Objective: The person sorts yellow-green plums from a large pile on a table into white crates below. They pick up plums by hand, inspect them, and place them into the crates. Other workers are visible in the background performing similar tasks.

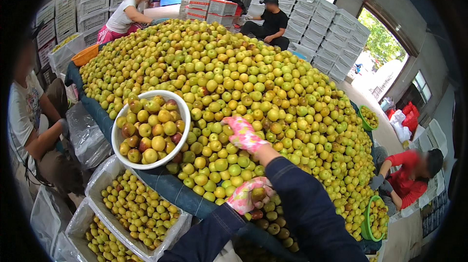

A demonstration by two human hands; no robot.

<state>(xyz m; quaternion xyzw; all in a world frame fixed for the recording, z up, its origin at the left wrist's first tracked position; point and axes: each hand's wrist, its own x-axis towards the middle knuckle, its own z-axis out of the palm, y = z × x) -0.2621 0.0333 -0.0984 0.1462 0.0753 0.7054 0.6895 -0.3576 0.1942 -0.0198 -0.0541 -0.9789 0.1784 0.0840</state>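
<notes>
A great heap of yellow-green round fruit [292, 105] lies before me on a dark blue sheet [179, 192]. My left hand [250, 194], in a pink and white patterned glove, is closed around a reddish-green fruit [258, 193] at the near edge of the heap. My right hand [243, 134], gloved alike, reaches onto the heap, its fingertips against the fruit; whether it grips one cannot be told. Left of it, a white plastic basket [116, 139] of redder fruit rests on the heap's edge. Darker fruit [273, 228] lies below my left hand.
Lined crates [95, 209] of fruit stand at the lower left. An orange basket [86, 56] and green baskets [368, 222] sit around the heap. Several people are around it, one close at the left [27, 116], one in red at the right [406, 181]. Stacked crates [325, 35] line the walls.
</notes>
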